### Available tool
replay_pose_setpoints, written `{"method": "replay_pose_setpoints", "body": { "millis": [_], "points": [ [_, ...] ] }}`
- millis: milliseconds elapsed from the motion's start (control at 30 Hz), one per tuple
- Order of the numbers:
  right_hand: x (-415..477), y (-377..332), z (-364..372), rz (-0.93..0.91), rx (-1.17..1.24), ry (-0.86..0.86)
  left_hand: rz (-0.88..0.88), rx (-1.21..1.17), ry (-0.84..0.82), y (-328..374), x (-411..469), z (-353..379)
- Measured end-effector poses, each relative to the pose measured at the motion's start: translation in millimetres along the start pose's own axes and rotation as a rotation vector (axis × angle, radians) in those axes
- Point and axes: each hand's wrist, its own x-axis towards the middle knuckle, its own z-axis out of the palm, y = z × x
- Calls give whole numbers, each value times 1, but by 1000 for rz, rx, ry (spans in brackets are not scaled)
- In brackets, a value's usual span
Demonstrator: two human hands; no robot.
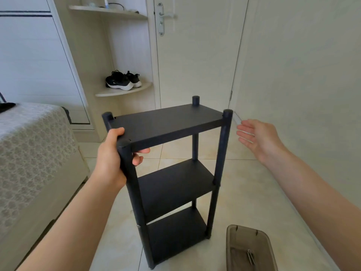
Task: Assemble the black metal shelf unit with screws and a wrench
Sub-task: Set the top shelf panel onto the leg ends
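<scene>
Gripping one three-tier shelf unit (168,124): left hand (111,157); right hand (257,137) loose.

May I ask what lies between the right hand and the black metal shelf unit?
Nothing; head view shows a bare gap from right hand to black metal shelf unit.

A black shelf unit (168,124) with three flat boards and round posts has a matt, smooth, even finish. It stands on glossy pale floor tiles (244,192) that catch the light. A translucent brown plastic bin (248,237) holds shiny metal pieces (250,256). The bed cover (33,145) is patterned, textured cloth. A white door (195,55) looks smooth and satin, with a polished metal handle plate (161,18). Black trainers (123,80) have white soles.
</scene>
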Motion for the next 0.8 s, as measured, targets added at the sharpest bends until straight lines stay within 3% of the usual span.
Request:
{"method": "replay_pose_setpoints", "body": {
  "millis": [100,233,333,433,533,700,800],
  "points": [
    [-9,1,3,-32,-44,37,53,-46,92,-3,-1,5],
    [-39,6,25,87,-11,-187,77,-83,116,-11,-12,19],
    [-66,5,49,174,-25,-438,29,-84,35,-20,-27,32],
    [-86,5,70,215,10,-592,-12,-89,-180,-25,-43,45],
    [-98,2,79,234,162,-600,-84,-116,-282,-28,-53,54],
    [-103,6,86,184,224,-583,-46,-216,-128,-18,-43,50],
    [-106,14,92,164,280,-575,-59,-316,-141,-14,-39,46]
  ]
}}
